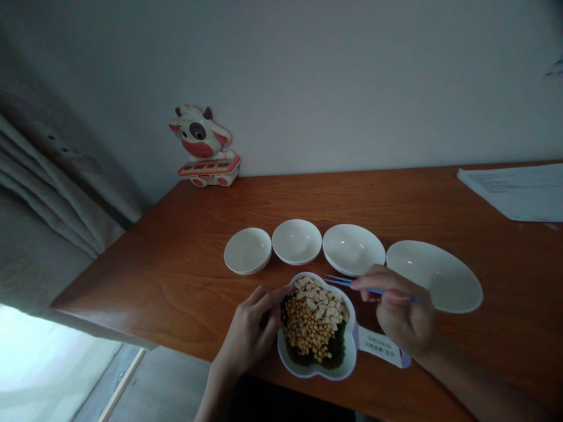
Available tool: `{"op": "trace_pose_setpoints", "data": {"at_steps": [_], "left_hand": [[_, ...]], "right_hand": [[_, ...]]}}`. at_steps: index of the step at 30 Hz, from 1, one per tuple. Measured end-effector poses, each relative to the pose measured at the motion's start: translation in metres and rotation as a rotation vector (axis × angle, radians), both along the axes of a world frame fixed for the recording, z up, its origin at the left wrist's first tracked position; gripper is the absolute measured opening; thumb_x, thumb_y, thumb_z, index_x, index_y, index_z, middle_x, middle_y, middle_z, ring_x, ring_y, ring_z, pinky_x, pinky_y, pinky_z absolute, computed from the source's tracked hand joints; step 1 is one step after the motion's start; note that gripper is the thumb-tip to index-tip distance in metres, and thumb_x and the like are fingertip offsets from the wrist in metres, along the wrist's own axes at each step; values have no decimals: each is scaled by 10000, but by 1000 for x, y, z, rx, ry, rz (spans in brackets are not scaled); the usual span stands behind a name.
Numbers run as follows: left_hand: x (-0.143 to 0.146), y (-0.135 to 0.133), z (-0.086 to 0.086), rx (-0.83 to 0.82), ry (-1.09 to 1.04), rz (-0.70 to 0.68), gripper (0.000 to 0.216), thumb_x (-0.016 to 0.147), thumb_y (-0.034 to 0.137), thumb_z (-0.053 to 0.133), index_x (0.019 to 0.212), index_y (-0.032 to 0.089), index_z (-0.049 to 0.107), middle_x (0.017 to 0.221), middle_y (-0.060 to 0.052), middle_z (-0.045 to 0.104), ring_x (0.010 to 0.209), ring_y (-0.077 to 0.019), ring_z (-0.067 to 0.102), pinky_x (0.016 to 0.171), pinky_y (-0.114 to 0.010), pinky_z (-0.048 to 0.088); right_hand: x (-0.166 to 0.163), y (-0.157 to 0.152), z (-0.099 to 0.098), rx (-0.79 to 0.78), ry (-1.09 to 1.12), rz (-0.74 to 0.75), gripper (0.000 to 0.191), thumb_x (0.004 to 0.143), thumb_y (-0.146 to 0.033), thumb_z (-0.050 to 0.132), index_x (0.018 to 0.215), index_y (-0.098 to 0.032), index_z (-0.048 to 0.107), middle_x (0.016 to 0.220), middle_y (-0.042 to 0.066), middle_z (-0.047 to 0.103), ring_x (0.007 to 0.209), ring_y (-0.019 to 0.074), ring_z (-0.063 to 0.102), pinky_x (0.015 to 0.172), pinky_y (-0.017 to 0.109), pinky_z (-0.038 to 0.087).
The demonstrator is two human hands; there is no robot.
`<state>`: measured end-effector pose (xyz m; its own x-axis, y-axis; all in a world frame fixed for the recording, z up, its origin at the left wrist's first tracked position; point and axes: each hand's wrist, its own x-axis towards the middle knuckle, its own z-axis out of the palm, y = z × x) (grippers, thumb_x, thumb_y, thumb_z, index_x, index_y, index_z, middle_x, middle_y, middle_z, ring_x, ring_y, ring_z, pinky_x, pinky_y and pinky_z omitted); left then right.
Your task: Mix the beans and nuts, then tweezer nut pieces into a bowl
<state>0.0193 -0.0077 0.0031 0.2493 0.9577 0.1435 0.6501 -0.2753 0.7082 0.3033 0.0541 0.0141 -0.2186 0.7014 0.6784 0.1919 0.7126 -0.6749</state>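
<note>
A flower-shaped white bowl with a purple edge (354, 351) stands near the table's front edge. Its flat handle (382, 344) points right and carries a printed label. Inside lie yellow soybeans (305, 322), pale flat seeds (323, 302) and small dark green grains (336, 346). My left hand (253, 334) holds the bowl's left side, index finger on the rim. My right hand (402, 305) grips blue tweezers (338, 281), whose tips are slightly apart above the bowl's upper right rim. Nothing shows between the tips.
Behind the bowl stand a small round white bowl (247, 252), another white bowl (297, 241), a wider one (353, 249) and a large oval one (440, 278). A cow toy with a keyboard (206, 146) sits by the wall. Papers (523, 190) lie at right; a curtain (44, 205) hangs left.
</note>
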Motion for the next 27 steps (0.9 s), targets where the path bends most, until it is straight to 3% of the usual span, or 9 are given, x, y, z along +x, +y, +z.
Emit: {"op": "trace_pose_setpoints", "data": {"at_steps": [4, 7, 12, 17, 20, 27], "left_hand": [[2, 0, -2, 54, 39, 17, 250, 1054, 262, 456, 1140, 227, 689, 916, -39, 613, 791, -157, 625, 724, -262, 503], [5, 1, -2, 97, 79, 52, 257, 1047, 310, 497, 884, 203, 664, 831, -23, 606, 717, -142, 609, 666, -244, 481], [8, 0, -4, 162, 115, 99, 319, 1042, 402, 501, 842, 207, 655, 783, -10, 611, 652, -133, 611, 616, -230, 476], [7, 2, -8, 152, 145, 124, 527, 921, 707, 555, 772, 203, 600, 728, 3, 588, 545, -126, 563, 513, -232, 421], [5, 3, -7, 151, 144, 108, 580, 841, 786, 584, 768, 211, 557, 723, 3, 588, 563, -142, 569, 514, -243, 408], [5, 0, -2, -3, 23, 114, 163, 1080, 337, 403, 996, 228, 492, 826, -17, 686, 688, -168, 664, 631, -265, 467]], "right_hand": [[-12, 2, 7, -176, 18, -23, 247, 1056, -326, 458, 1009, -255, 689, 761, -11, 678, 657, 104, 646, 601, 205, 524], [-15, 1, 12, -271, 20, -97, 141, 1008, -332, 568, 988, -237, 671, 770, -9, 681, 679, 108, 655, 624, 193, 532], [-18, -7, 20, -438, 115, -81, 246, 1002, -434, 567, 949, -224, 683, 721, -2, 639, 648, 110, 609, 588, 189, 512], [-25, -13, 23, -675, 198, 9, 382, 986, -548, 545, 920, -213, 717, 701, 13, 621, 619, 116, 573, 544, 201, 496], [-28, -12, 20, -727, 201, 27, 398, 964, -568, 573, 894, -205, 720, 687, 17, 613, 618, 123, 563, 549, 217, 498], [-22, 1, 6, -840, 233, 131, 436, 943, -598, 587, 908, -178, 698, 664, 15, 585, 585, 121, 526, 502, 235, 444]]}}
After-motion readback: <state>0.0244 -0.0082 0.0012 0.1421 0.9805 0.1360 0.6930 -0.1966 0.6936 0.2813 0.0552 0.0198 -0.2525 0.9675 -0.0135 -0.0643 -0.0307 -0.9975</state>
